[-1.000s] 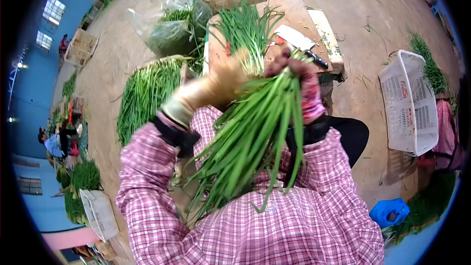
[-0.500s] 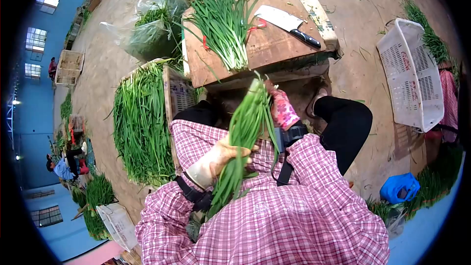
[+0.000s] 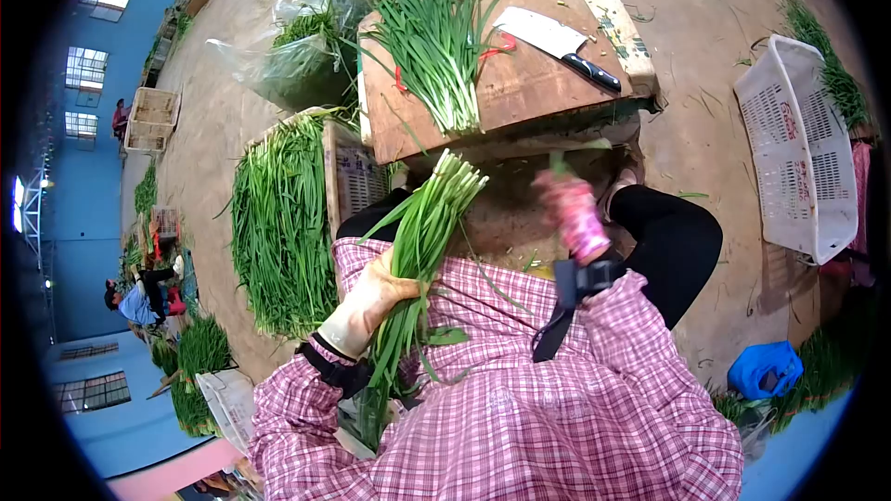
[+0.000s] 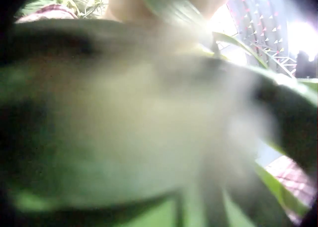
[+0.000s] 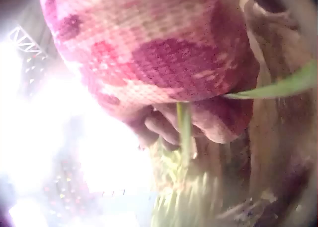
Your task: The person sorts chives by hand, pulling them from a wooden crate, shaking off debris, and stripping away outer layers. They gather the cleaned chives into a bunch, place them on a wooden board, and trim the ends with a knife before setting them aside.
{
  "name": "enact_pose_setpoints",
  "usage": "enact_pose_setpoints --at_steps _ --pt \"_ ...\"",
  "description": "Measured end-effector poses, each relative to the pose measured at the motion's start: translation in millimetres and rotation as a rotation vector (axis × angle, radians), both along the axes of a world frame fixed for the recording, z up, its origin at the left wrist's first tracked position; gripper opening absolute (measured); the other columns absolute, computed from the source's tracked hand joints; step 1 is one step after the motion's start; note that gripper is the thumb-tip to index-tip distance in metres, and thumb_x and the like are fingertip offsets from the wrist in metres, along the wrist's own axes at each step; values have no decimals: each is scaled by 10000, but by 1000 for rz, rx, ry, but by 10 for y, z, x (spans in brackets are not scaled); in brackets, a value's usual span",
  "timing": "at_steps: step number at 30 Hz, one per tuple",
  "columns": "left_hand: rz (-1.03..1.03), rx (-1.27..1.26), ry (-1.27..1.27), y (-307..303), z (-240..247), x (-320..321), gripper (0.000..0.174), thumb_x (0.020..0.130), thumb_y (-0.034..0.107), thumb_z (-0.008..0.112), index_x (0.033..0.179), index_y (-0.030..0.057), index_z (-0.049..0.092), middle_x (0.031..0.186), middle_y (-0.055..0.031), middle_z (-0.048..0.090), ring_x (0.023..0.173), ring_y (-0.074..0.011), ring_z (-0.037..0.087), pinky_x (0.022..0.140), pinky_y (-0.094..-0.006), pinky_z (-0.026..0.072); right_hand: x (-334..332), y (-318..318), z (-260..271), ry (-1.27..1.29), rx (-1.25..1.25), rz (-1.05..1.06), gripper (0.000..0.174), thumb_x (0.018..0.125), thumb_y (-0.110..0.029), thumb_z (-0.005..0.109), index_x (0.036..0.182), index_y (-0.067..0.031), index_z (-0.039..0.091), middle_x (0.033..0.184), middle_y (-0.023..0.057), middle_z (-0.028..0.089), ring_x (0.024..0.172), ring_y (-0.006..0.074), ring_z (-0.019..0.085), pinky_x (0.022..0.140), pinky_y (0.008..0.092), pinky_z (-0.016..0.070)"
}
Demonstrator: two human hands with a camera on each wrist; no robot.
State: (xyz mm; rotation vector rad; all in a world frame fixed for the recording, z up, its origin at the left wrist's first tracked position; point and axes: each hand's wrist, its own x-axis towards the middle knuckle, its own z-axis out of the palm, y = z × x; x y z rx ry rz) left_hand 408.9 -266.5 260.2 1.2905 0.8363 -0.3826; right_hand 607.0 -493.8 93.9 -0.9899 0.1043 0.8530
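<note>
Closest in, here's the gloved left hand (image 3: 371, 292) wrapped round a bunch of green stalks (image 3: 425, 237), held over the lap with pale ends up, short of the board. One-handed grip, so the danger: if it loosens, long outer leaves could slide out and those even ends could stagger. Over to the right hand (image 3: 569, 207), blurred and off on its own, fingers curled on what looks like a green strand (image 5: 184, 130); a hard tug on a clinging leaf could tear or drag out good stalks. Farther out, on the cutting board (image 3: 520, 83), a careless swing could scatter the loose pile (image 3: 441, 46) or knock the cleaver (image 3: 548, 35), its handle lying near the board's edge.

And the change! Half a second ago the right hand was up beside the pale ends; now there's a wide gap, while the left hand keeps its hold. Beyond, pile and cleaver lie as they did.
</note>
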Motion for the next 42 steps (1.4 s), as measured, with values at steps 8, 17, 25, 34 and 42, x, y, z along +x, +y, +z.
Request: enact_pose_setpoints --at_steps 8,17,25,34,42 --pt "-59 -25 -33 -98 -42 -18 589 810 -121 687 1354 28 520 1124 -57 660 956 -142 651 802 -276 561 -166 562 88 -361 -264 8 99 917 -111 680 910 -16 708 670 33 690 530 71 573 460 242 447" --pt "-114 -81 9 -61 -41 -25 509 830 -93 684 1305 41 560 1058 -26 664 900 -133 640 783 -281 548 -212 592 455 -906 -806 526 372 873 -318 696 1151 -77 647 984 165 715 891 268 701 819 375 548" --pt "66 -323 44 162 -152 -223 463 814 -2 743 1254 35 606 1157 -125 697 724 -145 662 640 -267 554 105 147 203 -880 -937 439 570 799 -450 774 1185 -51 649 1108 185 700 1005 313 688 869 413 546" --pt "48 -351 7 174 -12 -290 386 865 43 715 1237 7 617 1214 -189 664 708 -136 666 597 -249 565 259 -110 -374 -787 -960 94 150 863 -172 655 946 -53 689 810 111 709 684 274 676 676 381 562" --pt "11 -315 51 168 25 -163 481 836 25 737 1289 1 578 1131 -157 686 705 -163 670 615 -257 577 -199 334 -294 -396 -264 475 355 876 -217 741 1153 -9 662 845 57 717 722 161 668 655 301 534"
